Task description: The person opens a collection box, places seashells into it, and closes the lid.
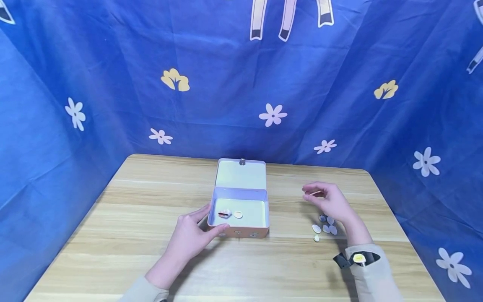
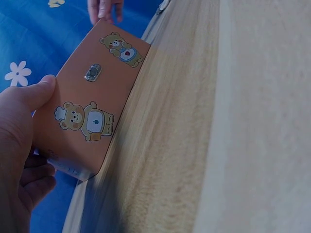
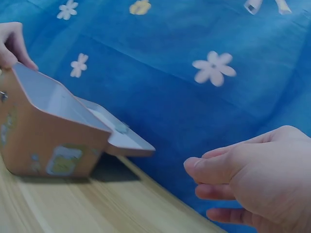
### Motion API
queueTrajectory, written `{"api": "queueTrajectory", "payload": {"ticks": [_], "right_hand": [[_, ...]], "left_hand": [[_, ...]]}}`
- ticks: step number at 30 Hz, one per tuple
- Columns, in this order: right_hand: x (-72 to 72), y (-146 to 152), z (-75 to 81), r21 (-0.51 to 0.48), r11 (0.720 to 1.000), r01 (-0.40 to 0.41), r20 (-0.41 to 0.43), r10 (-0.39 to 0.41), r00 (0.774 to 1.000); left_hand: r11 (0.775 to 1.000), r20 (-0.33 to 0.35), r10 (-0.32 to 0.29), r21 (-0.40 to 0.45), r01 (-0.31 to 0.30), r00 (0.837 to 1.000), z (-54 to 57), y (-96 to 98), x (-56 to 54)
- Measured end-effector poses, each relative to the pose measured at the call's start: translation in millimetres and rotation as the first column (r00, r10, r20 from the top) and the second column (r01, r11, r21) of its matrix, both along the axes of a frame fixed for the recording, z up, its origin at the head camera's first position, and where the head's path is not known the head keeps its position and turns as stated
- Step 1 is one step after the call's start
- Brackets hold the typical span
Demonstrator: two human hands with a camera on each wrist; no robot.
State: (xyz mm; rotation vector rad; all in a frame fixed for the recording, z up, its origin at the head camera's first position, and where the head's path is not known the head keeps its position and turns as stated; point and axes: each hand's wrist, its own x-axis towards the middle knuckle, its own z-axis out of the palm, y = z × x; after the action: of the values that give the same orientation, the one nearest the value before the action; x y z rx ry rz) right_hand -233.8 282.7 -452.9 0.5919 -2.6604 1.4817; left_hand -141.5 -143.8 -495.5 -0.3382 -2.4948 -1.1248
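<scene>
An orange tin box [image 2: 80, 92] with bear pictures stands on the table, its lid [image 1: 241, 174] swung back. My left hand [image 1: 190, 233] grips the box's front left corner, thumb on the front face and fingers along the left side. In the box lie a brown-and-white spiral shell [image 1: 224, 213] and a round, pale shell [image 1: 238, 214]. My right hand [image 3: 265, 174] hovers right of the box, fingers loosely bent, with nothing visible between them. Several small whitish shells [image 1: 316, 229] lie on the table below and beside the right wrist.
The wooden table [image 1: 151, 188] has blue cloth [image 1: 222, 105] with flower prints behind it and on both sides. A metal clasp [image 2: 93, 73] sits on the box's front. A dark strap with a yellow spot [image 1: 359, 258] circles the right sleeve.
</scene>
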Motion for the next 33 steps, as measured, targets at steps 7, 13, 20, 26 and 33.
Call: {"api": "queueTrajectory", "payload": {"ticks": [7, 13, 20, 26, 33], "right_hand": [[1.1, 32.4, -14.7, 0.041, 0.996, 0.081, 0.066, -0.084, 0.994], [5.6, 55.6, -29.6, 0.077, 0.992, 0.101, 0.067, -0.106, 0.992], [13.8, 72.2, -43.7, 0.141, 0.982, 0.129, 0.064, -0.139, 0.988], [17.2, 78.0, -54.0, 0.169, 0.979, 0.114, 0.036, -0.122, 0.992], [17.2, 80.4, -65.1, 0.211, 0.969, 0.125, -0.004, -0.127, 0.992]], "left_hand": [[1.0, 0.019, 0.005, 0.012, -0.005, 1.0, 0.6, 0.3, 0.4], [1.0, 0.02, 0.012, 0.012, -0.012, 1.0, -0.7, -0.5, -0.2], [1.0, 0.02, 0.008, 0.017, -0.008, 1.0, 0.7, 0.8, -0.2], [1.0, 0.047, 0.013, 0.021, -0.014, 0.999, 2.8, 1.1, 0.4], [1.0, 0.025, 0.007, 0.02, -0.007, 1.0, 3.2, 1.0, 1.1]]}}
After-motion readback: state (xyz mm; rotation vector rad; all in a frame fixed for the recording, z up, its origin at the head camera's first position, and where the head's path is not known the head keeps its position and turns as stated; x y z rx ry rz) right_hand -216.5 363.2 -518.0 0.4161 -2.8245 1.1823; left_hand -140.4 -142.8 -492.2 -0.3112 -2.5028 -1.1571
